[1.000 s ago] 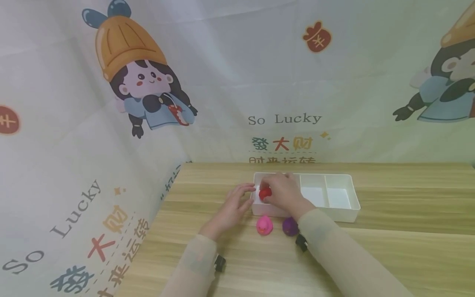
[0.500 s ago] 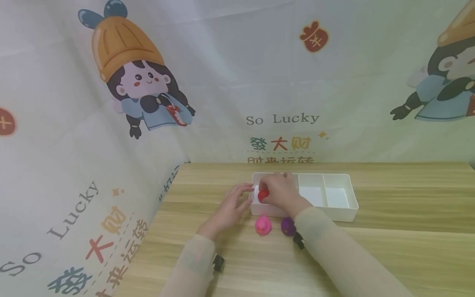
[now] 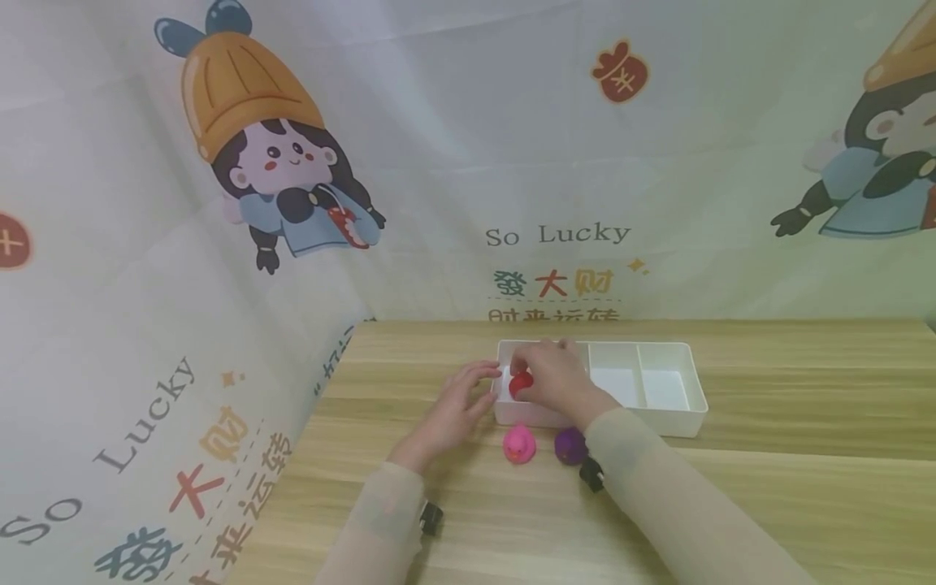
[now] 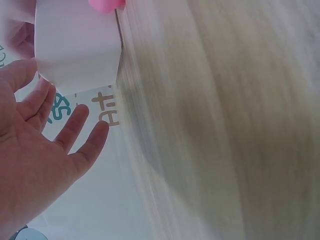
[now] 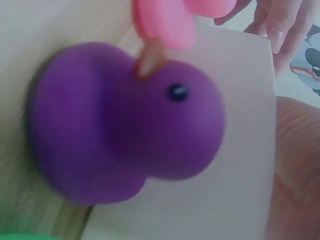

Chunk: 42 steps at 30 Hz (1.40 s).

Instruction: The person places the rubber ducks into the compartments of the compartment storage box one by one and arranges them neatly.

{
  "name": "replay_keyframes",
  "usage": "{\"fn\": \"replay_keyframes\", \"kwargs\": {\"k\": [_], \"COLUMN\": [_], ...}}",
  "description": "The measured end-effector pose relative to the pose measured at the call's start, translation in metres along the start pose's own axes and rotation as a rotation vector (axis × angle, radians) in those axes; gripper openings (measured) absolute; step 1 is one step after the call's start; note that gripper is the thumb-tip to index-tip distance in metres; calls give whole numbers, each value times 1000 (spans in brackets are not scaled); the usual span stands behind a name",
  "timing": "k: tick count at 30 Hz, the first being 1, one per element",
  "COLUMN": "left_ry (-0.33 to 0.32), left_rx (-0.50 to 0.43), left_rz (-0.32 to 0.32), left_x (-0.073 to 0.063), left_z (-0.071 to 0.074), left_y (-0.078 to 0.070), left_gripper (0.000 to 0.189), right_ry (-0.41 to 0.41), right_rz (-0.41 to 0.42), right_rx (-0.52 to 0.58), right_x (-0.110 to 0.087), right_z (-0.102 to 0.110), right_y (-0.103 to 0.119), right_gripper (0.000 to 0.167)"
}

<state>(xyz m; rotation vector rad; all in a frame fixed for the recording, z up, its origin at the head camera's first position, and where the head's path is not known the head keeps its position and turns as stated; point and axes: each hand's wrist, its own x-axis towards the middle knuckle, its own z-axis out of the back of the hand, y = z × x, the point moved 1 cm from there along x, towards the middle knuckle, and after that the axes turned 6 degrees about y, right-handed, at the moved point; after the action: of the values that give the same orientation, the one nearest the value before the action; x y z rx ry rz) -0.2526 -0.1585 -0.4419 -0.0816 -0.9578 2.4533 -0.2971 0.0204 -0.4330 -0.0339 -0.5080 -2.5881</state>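
Note:
In the head view my right hand [image 3: 556, 375] reaches into the left end of a white divided box [image 3: 669, 421] and pinches a small rounded red toy [image 3: 521, 386]. The fingers cover much of the toy, so its full shape is hidden. My left hand [image 3: 457, 406] is at the box's left end, fingers extended and fingertips against the wall. The left wrist view shows that hand [image 4: 40, 130] with its fingers spread. In front of the box sit a pink rubber duck [image 3: 519, 444] and a purple rubber duck [image 3: 570, 446], the latter near my right wrist.
The box stands on a wood-grain table [image 3: 819, 390]. Behind and to the left hangs a printed cloth [image 3: 439, 162]. A green thing [image 5: 30, 237], cut off by the frame, shows at the lower left of the right wrist view.
Both hands stay at the box's left end. The red toy shifts only slightly in my right fingers; the head view itself moves a little. The two ducks in front stay put.

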Motion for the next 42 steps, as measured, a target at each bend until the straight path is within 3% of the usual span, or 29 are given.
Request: {"fn": "replay_keyframes", "kwargs": {"k": [4,13,27,42], "left_ry": [-24,-33,-5,-18], "left_rx": [-16,-17,-14,-30], "left_rz": [-29,-27,3,8], "left_x": [0,1,2,1], "left_z": [0,0,-2,-3], "left_y": [-1,1,0,-1], "left_gripper": [35,35,36,34], "right_ry": [-54,-154,-231,-294], "right_rz": [48,42,45,57], "right_rx": [5,30,41,98], "right_x": [-3,-18,-50,-84], "right_z": [-1,11,35,37], "right_y": [-3,-2,-1,-15], "right_gripper": [24,20,18,14]}}
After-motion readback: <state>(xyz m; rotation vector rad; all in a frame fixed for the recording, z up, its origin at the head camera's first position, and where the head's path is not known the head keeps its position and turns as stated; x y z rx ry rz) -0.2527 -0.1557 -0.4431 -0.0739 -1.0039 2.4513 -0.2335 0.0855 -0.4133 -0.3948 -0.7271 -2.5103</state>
